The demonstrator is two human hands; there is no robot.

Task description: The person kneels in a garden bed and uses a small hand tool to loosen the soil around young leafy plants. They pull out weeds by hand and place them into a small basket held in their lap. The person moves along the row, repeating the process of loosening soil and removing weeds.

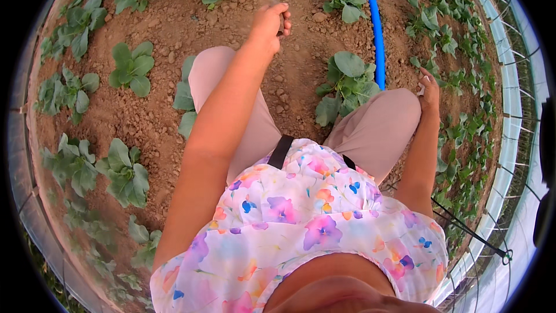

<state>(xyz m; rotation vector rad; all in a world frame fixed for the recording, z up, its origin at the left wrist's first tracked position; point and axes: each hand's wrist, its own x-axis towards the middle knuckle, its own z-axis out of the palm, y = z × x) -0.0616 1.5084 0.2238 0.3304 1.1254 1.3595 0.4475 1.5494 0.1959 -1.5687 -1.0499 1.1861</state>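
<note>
On the picture's left, my left hand [271,24] is stretched forward over bare brown soil [299,48], its fingers curled around something thin and see-through that runs up to the top edge; what it is I cannot tell. My right hand [429,89] is beside my right knee, near small leafy plants [451,78], with its thumb and fingers around a small white thing [420,89]. Between my knees grows a broad-leaved green plant [347,82], close to my right knee. Another plant [183,91] is partly hidden by my left knee.
A blue hose [377,30] runs from the top edge down to my right knee. Rows of leafy seedlings [132,67] stand on the left, and dense low plants [464,139] on the right. Pale sheeting [512,117] with cords borders the right side.
</note>
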